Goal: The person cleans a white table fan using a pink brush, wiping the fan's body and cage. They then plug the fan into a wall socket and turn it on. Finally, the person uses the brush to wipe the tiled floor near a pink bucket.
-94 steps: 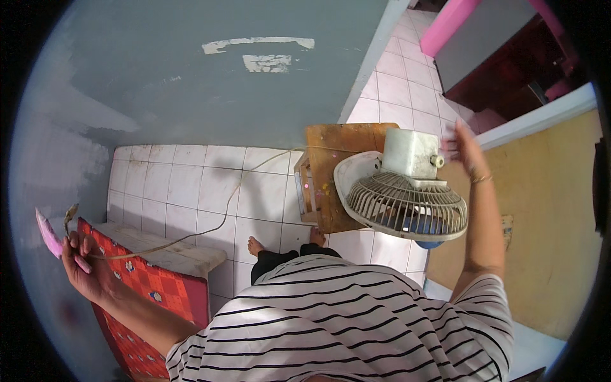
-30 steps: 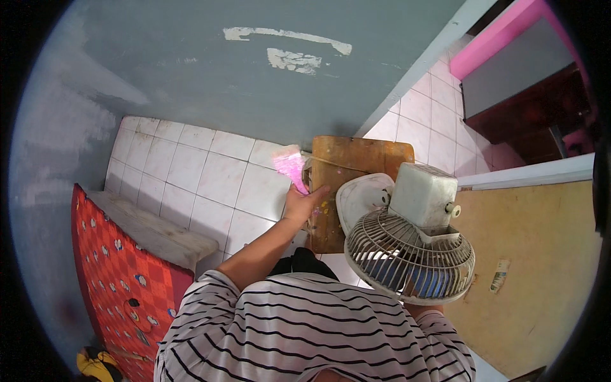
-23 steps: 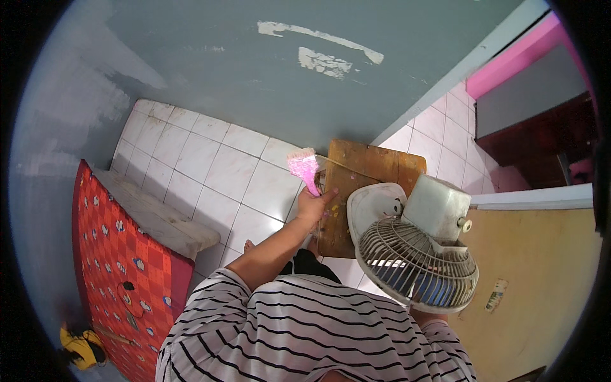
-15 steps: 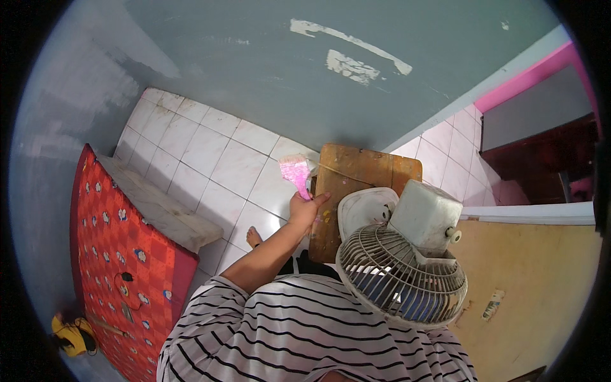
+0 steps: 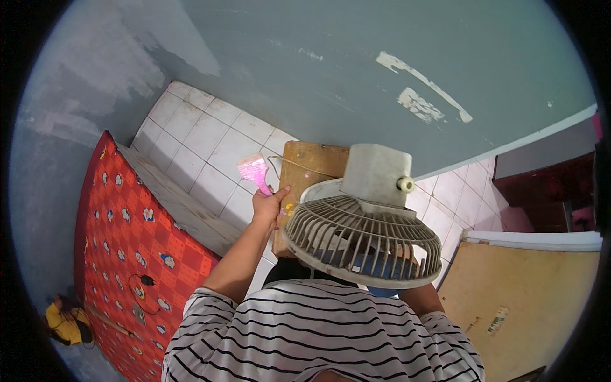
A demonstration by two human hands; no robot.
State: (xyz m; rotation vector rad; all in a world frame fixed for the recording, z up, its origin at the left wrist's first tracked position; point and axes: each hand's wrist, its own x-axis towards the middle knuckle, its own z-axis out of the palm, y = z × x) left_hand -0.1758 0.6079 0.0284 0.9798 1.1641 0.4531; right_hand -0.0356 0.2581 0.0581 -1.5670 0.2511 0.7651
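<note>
Fan [image 5: 366, 219], likely heavy, was best gripped low; brush [image 5: 253, 169] and stool [image 5: 324, 153] were clasped by left hand [image 5: 267, 205], right hand's grip unclear!

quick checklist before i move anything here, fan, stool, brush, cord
1. Pink brush gripped: ok, in the left hand.
2. Left hand at the stool: ok, thumb over its left edge.
3. Fan hold on the right: cannot tell, the right forearm passes behind it.
4. Fan base seated flat: cannot tell, the fan's head covers most of it.
5. Cord off the stool: not ok, it crosses the top.
</note>
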